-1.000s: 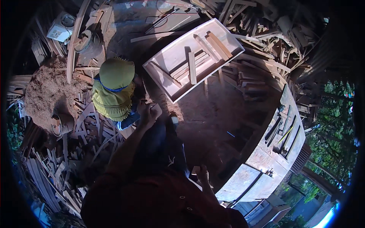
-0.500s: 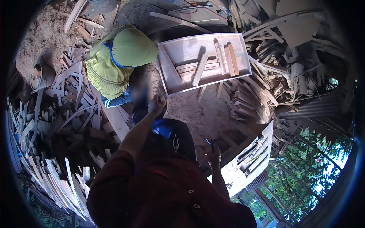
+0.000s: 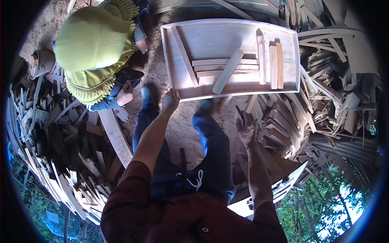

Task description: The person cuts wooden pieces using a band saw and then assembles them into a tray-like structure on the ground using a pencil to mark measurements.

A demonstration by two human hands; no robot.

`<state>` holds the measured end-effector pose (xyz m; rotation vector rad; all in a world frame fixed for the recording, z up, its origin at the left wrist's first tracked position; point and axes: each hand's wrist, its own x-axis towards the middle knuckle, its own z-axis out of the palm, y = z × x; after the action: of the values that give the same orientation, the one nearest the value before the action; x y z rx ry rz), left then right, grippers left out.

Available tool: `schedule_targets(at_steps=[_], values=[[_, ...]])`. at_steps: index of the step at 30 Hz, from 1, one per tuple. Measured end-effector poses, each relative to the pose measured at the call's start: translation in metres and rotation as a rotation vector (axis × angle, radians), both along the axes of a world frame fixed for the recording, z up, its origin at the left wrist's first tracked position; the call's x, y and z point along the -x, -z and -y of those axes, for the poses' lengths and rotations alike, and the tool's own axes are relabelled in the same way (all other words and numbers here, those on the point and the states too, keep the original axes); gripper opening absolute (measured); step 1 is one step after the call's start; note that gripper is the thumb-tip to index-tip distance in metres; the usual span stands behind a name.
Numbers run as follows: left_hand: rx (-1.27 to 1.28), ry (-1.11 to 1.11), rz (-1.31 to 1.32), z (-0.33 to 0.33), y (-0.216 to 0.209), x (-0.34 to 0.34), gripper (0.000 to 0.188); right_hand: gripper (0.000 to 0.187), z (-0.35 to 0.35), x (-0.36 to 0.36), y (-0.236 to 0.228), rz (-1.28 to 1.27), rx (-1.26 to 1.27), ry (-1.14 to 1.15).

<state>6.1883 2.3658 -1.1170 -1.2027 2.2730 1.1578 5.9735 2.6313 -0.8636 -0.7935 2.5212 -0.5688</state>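
A shallow wooden tray [image 3: 210,40] with raised pale sides lies ahead of me. Its near left corner is in the closed fingers of my left hand [image 3: 170,101]. Inside are loose wood strips: a slanted one [image 3: 228,72] resting across several horizontal ones, an angled strip [image 3: 185,56] at the left, and upright ones [image 3: 273,67] at the right. My right hand [image 3: 246,128] is closed around a thin dark tool [image 3: 240,115], just short of the tray's near side. The tool's kind is too dark to make out.
At the left a person in a yellow-green head covering [image 3: 87,40] crouches beside the tray. Scrap wood [image 3: 73,121] is heaped left, and more pieces [image 3: 279,125] are piled right. A pale board [image 3: 243,207] sits low by my right arm.
My left hand has come to the tray's corner. My right hand has moved forward with the dark tool. The view has shifted, and the tray and the crouching person appear larger.
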Motion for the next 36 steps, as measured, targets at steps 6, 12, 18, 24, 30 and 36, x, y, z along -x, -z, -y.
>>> schedule_targets(at_steps=[6,12,18,24,30,36], values=[[0.221,-0.242,0.061,-0.024,0.049,0.013,0.035,0.035,0.059,0.075,0.148,-0.195,0.109,-0.285],[0.156,-0.163,-0.127,-0.016,0.061,0.011,0.031,0.033,0.124,0.08,0.262,-0.649,-0.012,-0.816],[0.252,-0.063,0.082,-0.035,0.059,0.002,0.035,0.037,0.153,0.057,0.27,-0.244,-0.212,-0.952],[0.307,-0.008,0.189,-0.033,0.065,0.001,0.043,0.064,0.224,0.039,0.309,-0.291,-0.045,-0.828],[0.362,-0.053,0.143,-0.039,0.077,0.001,0.039,0.078,0.237,0.014,0.337,-0.543,-0.269,-0.795],[0.415,-0.087,0.037,-0.046,0.076,-0.008,0.053,0.056,0.231,0.012,0.329,-0.513,-0.372,-0.783]])
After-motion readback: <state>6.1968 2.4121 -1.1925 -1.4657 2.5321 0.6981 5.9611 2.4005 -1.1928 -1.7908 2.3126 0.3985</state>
